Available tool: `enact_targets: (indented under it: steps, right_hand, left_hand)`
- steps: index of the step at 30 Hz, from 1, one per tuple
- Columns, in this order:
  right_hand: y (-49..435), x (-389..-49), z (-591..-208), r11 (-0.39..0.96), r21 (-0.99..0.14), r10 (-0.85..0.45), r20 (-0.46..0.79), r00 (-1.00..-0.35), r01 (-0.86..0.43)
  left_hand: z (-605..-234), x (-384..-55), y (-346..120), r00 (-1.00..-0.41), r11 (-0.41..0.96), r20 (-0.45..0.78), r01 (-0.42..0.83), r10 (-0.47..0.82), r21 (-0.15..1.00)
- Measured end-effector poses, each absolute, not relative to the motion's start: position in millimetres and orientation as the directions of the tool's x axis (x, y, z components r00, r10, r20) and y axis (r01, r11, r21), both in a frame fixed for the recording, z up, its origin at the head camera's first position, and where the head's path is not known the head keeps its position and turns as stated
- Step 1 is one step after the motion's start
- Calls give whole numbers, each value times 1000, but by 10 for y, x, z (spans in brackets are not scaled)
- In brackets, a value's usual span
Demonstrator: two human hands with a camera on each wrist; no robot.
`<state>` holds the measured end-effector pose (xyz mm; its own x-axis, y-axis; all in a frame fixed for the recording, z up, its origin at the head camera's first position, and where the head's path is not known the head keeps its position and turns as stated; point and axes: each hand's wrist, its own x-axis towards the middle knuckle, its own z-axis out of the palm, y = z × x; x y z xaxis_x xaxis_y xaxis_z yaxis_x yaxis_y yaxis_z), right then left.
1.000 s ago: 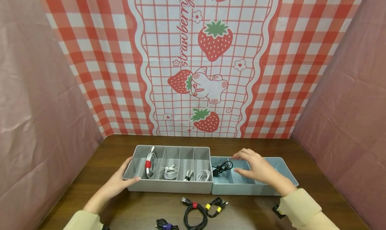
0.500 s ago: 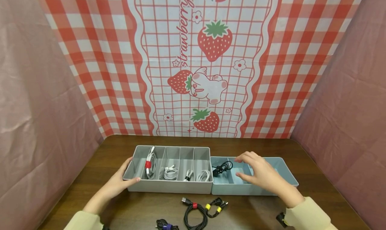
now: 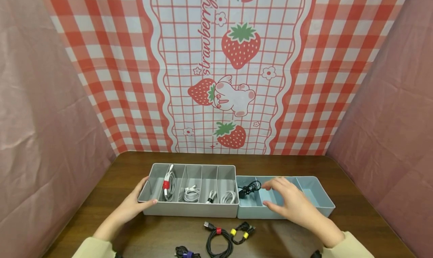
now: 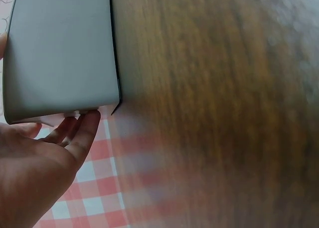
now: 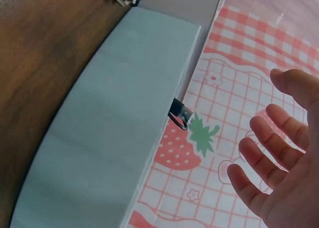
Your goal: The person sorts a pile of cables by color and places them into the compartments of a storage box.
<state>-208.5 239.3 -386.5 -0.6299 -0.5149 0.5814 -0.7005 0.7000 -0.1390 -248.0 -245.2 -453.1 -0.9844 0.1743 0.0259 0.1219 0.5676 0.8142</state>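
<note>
At the left end of a grey divided storage box, my left hand holds the corner, thumb on the front rim. In the left wrist view, its fingers lie against the end wall. My right hand hovers over a light blue divided storage box, thumb and fingers spread apart with nothing between them. A bundled black cable lies in the blue box's leftmost compartment, left of that hand. In the grey box are a white cable with a red tie and several other white cables.
In front of the boxes lie a black USB cable with a red tie, a short black cable with yellow ties and a black cable with a purple tie. The boxes stand side by side on a brown wooden table. A strawberry-print cloth hangs behind.
My right hand has shifted slightly right and toward me over the blue box, uncovering more of its right compartment. My left hand, boxes and cables stay in place.
</note>
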Motion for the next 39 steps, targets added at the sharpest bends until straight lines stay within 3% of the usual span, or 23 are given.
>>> enact_targets:
  steps: [21,30,39]
  right_hand:
    - [2336,-1880,-4156,690,-238,-501,524,-689,-683]
    - [2317,-1855,-4324,629,-274,-543,515,-663,-728]
    - [2297,-1843,-4464,603,-321,-596,428,-680,-730]
  left_hand:
    - [-4530,-2469,-2445,-983,555,41,136,180,821]
    - [-4522,-2484,-2453,-984,575,34,131,176,808]
    - [-4541,-2484,-2450,-983,566,45,139,177,813]
